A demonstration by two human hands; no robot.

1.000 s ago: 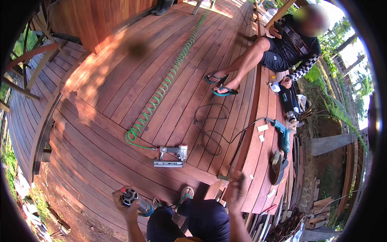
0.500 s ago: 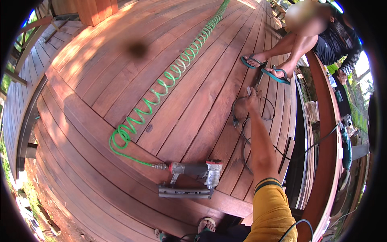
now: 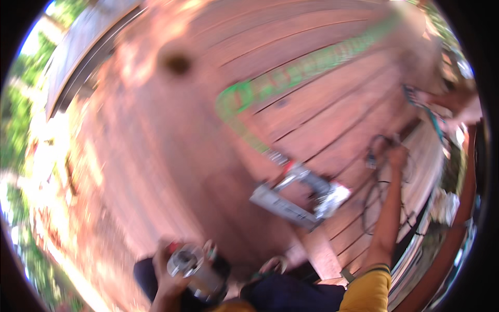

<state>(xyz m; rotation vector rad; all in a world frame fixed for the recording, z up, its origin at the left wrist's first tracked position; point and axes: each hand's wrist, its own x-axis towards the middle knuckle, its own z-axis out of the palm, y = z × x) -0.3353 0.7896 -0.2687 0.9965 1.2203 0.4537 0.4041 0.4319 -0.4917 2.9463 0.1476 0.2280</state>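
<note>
My left hand (image 3: 170, 270) is closed around a silver cylindrical tool (image 3: 205, 278) with a round, shiny end, held low in front of my legs. Blur hides its exact kind. Out to the right, my right hand (image 3: 397, 156) reaches down to the deck beside a looped black cord (image 3: 368, 200). Its fingers look drawn together, but what they hold is smeared. Between my hands a grey and silver nail gun (image 3: 283, 205) lies on its side on the boards, joined to a green coiled air hose (image 3: 306, 75).
Reddish wooden deck boards (image 3: 322, 135) spread ahead, with a step edge near my feet. Another person's sandalled foot (image 3: 423, 104) is at the right. Bare earth (image 3: 104, 229) lies to the left, and a dark gap runs along the right deck edge.
My view has swung left and down, blurring the picture. My left hand with the silver tool has come into view. My right hand stays low by the cord.
</note>
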